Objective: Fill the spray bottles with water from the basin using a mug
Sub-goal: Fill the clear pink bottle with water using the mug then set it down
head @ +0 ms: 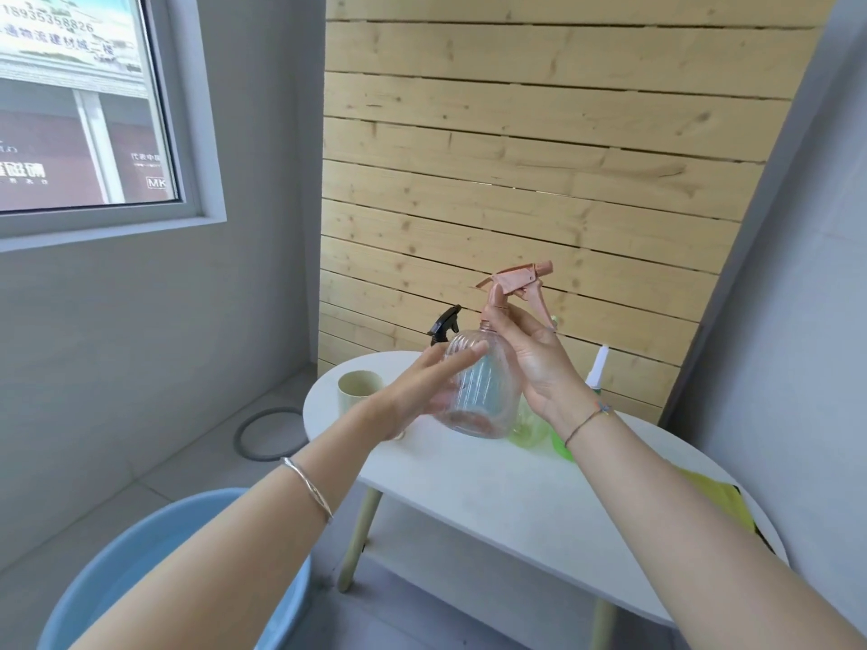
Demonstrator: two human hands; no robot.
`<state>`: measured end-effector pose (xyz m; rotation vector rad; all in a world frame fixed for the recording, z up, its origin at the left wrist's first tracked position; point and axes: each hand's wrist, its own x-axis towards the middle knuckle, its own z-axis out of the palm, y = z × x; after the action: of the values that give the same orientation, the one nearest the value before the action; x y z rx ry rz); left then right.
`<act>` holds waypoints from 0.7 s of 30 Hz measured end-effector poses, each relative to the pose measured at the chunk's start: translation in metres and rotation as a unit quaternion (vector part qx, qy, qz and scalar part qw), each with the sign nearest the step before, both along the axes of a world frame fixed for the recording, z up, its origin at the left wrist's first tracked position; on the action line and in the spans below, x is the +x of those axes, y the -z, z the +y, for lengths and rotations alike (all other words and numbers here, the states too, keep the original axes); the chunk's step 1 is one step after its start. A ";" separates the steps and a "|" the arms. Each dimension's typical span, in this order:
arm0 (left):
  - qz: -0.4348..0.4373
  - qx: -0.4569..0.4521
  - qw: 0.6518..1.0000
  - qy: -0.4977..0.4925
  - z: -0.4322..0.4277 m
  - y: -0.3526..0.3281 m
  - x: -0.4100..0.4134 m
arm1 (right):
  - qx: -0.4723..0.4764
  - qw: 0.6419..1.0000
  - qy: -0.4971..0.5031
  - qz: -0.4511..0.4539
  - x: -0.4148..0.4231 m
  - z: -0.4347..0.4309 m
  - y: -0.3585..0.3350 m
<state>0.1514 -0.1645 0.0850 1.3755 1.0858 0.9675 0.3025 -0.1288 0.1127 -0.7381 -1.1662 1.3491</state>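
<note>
I hold a clear ribbed spray bottle [485, 387] with a pink trigger head [518, 281] up above the white table [497, 499]. My left hand [429, 391] grips the bottle's body from the left, fingers wrapped round it. My right hand [535, 363] pinches the pink neck just under the trigger head. A pale cream mug [360, 390] stands on the table's left end. The blue basin [140, 570] sits on the floor at the lower left, under my left forearm.
A black trigger sprayer [444, 323] shows behind the held bottle. A green bottle [532, 426] and a white-tipped sprayer [598, 365] stand behind my right wrist. A yellow cloth [720, 497] lies at the table's right edge. A grey hose ring [269, 433] lies on the floor.
</note>
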 end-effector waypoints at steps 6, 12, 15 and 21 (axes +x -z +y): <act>0.023 -0.007 1.000 -0.010 0.009 0.009 -0.006 | -0.004 1.000 -0.008 0.004 -0.008 0.012 0.000; 0.106 -0.059 0.990 0.073 0.021 0.017 -0.021 | 0.032 0.998 0.054 0.013 0.003 0.040 -0.027; 0.108 -0.042 0.990 0.083 0.023 0.020 -0.022 | 0.044 0.997 0.063 0.032 0.010 0.053 -0.050; 0.075 -0.036 0.994 0.065 0.033 0.031 -0.029 | 0.018 0.998 0.023 0.051 0.018 0.077 -0.075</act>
<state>0.1220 -0.1316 0.0535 1.4594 1.1171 0.7337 0.3209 -0.0516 0.1880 -0.6582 -1.0836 1.3094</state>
